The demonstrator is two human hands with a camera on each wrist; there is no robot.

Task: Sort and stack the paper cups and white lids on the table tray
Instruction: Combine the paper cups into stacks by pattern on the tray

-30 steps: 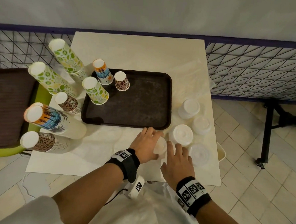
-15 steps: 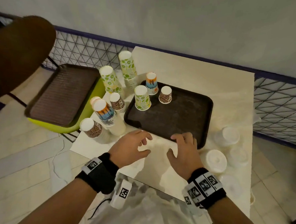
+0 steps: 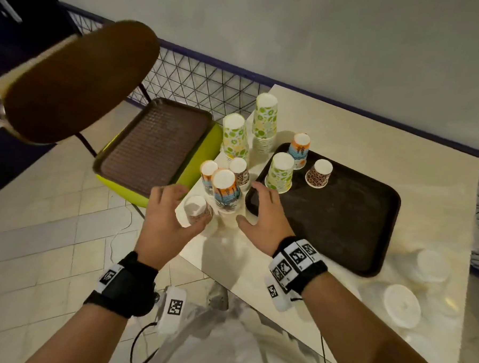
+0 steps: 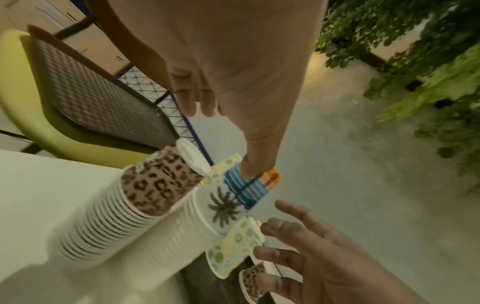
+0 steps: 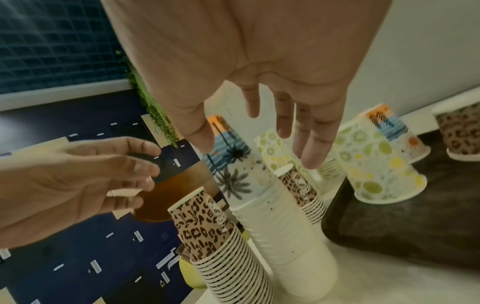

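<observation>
The pale table [image 3: 387, 150] is carrying everything, with the dark tray [image 3: 342, 214] lying flat on it. On the tray's far left end three single upturned cups are standing: a lemon-print cup [image 3: 280, 172], a palm-print cup [image 3: 299, 151] and a leopard-print cup [image 3: 318, 174]. Left of the tray, tall stacks are crowding the table's corner: two lemon-print stacks [image 3: 264, 121], a palm-print stack [image 3: 224, 191] and a leopard-print stack [image 5: 221, 236] at the very edge. White lids [image 3: 401, 305] are lying on the table right of the tray. The left hand [image 3: 165, 219] and right hand [image 3: 264, 213] are both hovering with fingers spread and loose on either side of the palm-print stack, gripping nothing.
</observation>
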